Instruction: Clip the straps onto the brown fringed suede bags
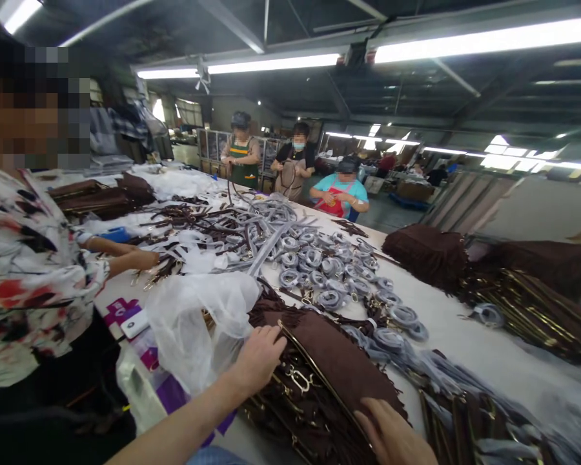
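A dark brown fringed bag [329,342] with a gold zipper along its edge lies on top of a stack of similar brown bags [290,394] in front of me. My left hand [259,358] is closed on the bag's far left corner, at the zipper's end. At the near end of the same edge, my right hand [392,429] grips the bag, its fingers partly over the brown panel. Gold oval rings and clasps [300,381] show on the stack between my hands. Beside my left wrist is crumpled white plastic wrapping [198,316].
Coiled straps in grey wrapping [329,268] cover the middle of the white table [445,310]. More brown bags [537,310] are piled at right. A co-worker's hand [142,259] is among straps at left, near a white phone [134,323]. Several people stand or sit beyond.
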